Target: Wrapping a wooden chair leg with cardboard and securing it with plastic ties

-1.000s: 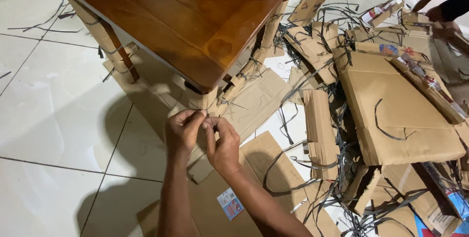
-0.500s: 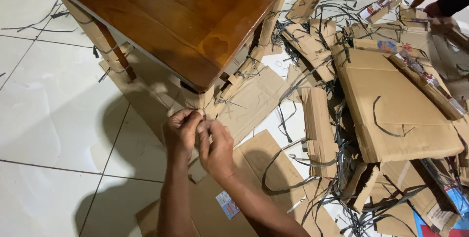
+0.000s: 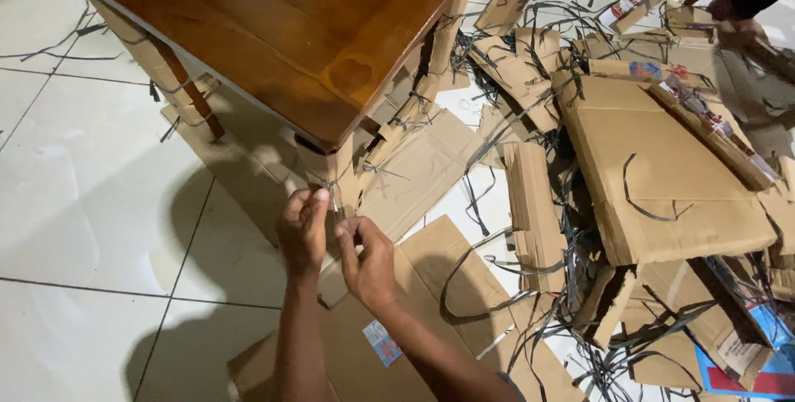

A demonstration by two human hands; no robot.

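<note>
Both hands, left hand [image 3: 303,228] and right hand [image 3: 368,257], pinch a thin strap [image 3: 334,198] under the wooden table's corner [image 3: 331,133].

Gloss above, matt brown board below

The wooden table top [image 3: 273,29] was varnished and glossy; the flattened cardboard sheets [image 3: 662,170] looked matt, dry and creased; the black plastic strapping [image 3: 484,282] showed a slight sheen; the pale floor tiles [image 3: 91,203] were smooth and reflective.

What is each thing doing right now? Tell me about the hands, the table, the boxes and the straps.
Left hand: pinching a thin strap at the wrapped table leg.
Right hand: fingers pinched, beside the left.
Table: upright, legs wrapped in cardboard.
Boxes: flattened, piled on floor.
Straps: loose, tangled.
</note>
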